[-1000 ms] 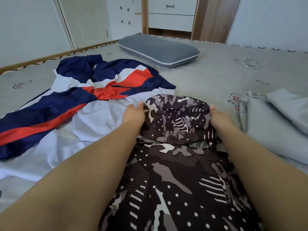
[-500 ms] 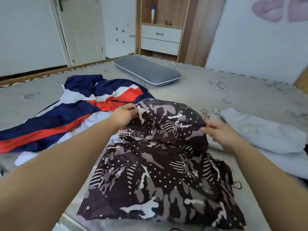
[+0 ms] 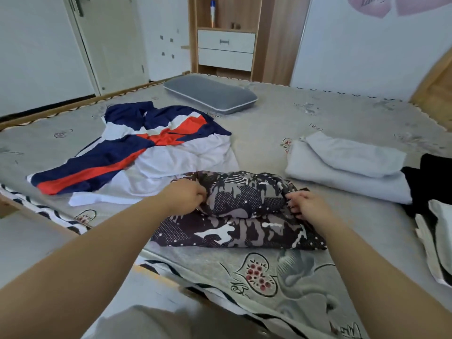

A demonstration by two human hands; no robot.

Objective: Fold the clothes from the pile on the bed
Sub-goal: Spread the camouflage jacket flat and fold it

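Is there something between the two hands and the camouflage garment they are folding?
Nothing visible. The left hand and right hand already grip the camouflage garment at its two ends, on the bed. The other clothes lie apart from it.

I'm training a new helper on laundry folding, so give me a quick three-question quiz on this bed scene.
1. True or false: both hands grip the camouflage garment.
2. Which lies to the right of it? A) the navy, red and white jersey B) the folded pale grey garment C) the grey pillow
3. Fill in: the pillow lies at the ___ side of the bed.

Key
1. True: the left hand and right hand each hold an end of the fold.
2. B
3. far
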